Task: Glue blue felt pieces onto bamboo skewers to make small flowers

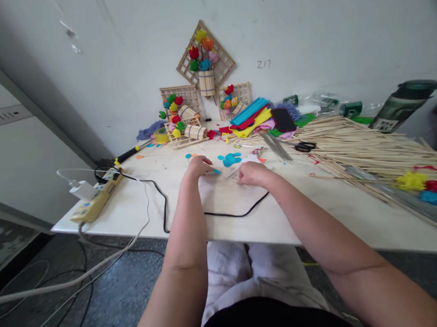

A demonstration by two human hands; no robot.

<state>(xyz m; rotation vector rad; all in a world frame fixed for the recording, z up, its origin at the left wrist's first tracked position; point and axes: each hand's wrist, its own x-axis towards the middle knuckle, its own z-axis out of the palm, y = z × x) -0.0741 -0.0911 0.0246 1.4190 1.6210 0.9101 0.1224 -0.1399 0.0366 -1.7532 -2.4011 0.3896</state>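
My left hand (199, 166) rests on the white table (139, 210), fingers curled, with a small blue cut-out piece (216, 171) at its fingertips. My right hand (251, 173) lies closed just to the right of it, over a thin stick or wire that I cannot make out clearly. A small heap of blue felt petals (230, 158) sits just beyond both hands. A black cable (237, 214) loops across the table in front of them.
A big pile of bamboo sticks (368, 146) covers the right side, with scissors (305, 146) and coloured foam sheets (250, 116) behind. Stick frames with felt flowers (185, 121) lean at the wall. A power strip (95, 201) lies left; a green bottle (403, 103) stands far right.
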